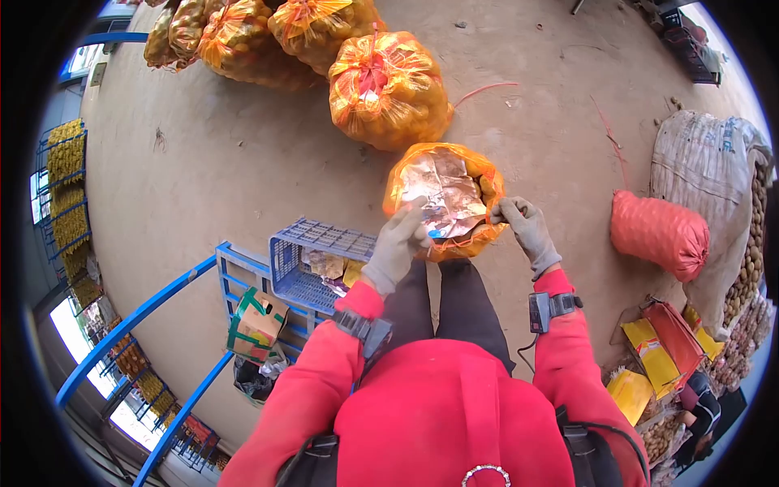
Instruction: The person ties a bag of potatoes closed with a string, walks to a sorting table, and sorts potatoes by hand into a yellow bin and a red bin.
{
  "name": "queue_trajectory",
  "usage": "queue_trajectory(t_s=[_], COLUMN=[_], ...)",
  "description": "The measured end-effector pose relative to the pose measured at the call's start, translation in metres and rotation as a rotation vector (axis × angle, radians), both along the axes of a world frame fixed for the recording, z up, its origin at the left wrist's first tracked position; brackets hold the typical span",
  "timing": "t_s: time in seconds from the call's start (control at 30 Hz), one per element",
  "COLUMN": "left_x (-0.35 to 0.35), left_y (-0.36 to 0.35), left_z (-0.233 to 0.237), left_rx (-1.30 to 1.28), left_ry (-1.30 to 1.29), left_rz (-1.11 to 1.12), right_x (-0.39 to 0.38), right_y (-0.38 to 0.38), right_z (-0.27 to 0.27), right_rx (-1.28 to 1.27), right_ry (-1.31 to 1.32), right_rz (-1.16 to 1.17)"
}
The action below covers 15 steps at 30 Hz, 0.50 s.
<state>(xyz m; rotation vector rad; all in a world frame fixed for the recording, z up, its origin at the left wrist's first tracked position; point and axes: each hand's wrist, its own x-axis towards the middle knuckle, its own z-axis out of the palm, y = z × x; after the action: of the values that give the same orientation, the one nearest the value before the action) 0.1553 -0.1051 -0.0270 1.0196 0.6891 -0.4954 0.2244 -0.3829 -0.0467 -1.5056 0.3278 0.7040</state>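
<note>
An orange mesh bag stands upright in front of my legs, its mouth spread wide. Potato-like produce shows along its right side, and a crumpled printed paper sheet covers much of the opening. My left hand, in a light glove, is at the bag's left front rim with its fingers bent together; what they hold is too small to make out. At the right rim, my gloved right hand pinches the edge of the orange mesh.
Filled orange bags stand beyond. A blue crate lies on a blue metal cart at the left, beside a green-edged bag. A red mesh sack and a large white sack are at the right.
</note>
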Motion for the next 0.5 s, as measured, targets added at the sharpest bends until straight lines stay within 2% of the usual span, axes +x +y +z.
queue_trajectory(t_s=[0.03,0.13,0.23,0.33,0.4,0.43,0.5], left_x=[0.016,0.054,0.051,0.02,0.011,0.012,0.021], left_y=[-0.013,-0.057,-0.07,-0.075,-0.085,-0.082,-0.073], left_z=[-0.012,-0.025,-0.043,-0.087,-0.095,-0.091,-0.079], left_rx=[0.06,0.418,0.924,0.972,0.981,0.925,0.766], left_ry=[0.007,-0.111,0.003,-0.134,-0.179,-0.196,-0.225], left_rz=[-0.15,-0.316,-0.852,-1.023,-1.142,-1.094,-0.95], right_x=[-0.002,0.003,0.008,0.016,-0.008,-0.024,-0.042], right_y=[0.004,0.005,-0.003,0.012,0.085,0.114,0.108], right_z=[-0.001,0.002,0.007,0.006,0.039,0.05,0.06], right_rx=[0.04,-0.001,0.228,0.707,0.311,0.139,0.084], right_ry=[0.009,0.089,0.131,0.166,-0.241,-0.412,-0.28], right_rz=[-0.004,0.042,-0.128,-0.322,0.001,0.127,0.224])
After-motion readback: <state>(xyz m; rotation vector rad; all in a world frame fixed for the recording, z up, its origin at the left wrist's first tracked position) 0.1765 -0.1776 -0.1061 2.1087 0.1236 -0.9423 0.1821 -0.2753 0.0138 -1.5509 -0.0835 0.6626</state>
